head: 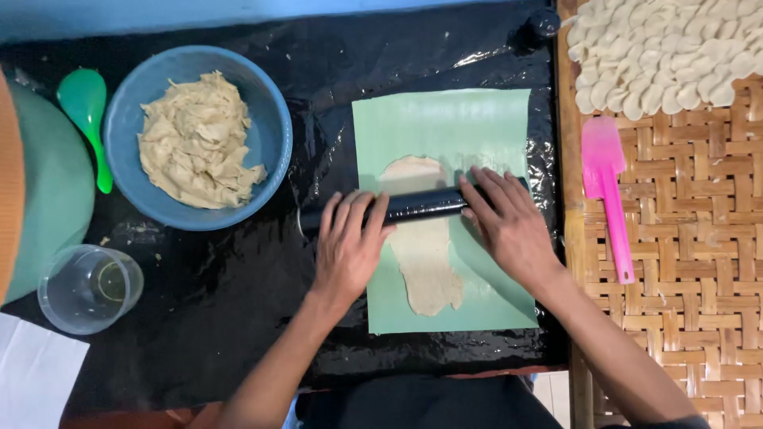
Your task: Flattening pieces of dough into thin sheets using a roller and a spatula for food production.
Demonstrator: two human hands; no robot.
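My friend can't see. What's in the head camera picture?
Both hands, left hand and right hand, press a dark rolling pin across flat dough on a green sheet. A blue bowl of dough sits left.

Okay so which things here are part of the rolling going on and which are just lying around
In use:
left hand
right hand
black rolling pin
flattened dough strip
green sheet

Lying about:
blue bowl of dough
green spoon
clear cup
pink spatula
pile of cut dough pieces on the woven tray
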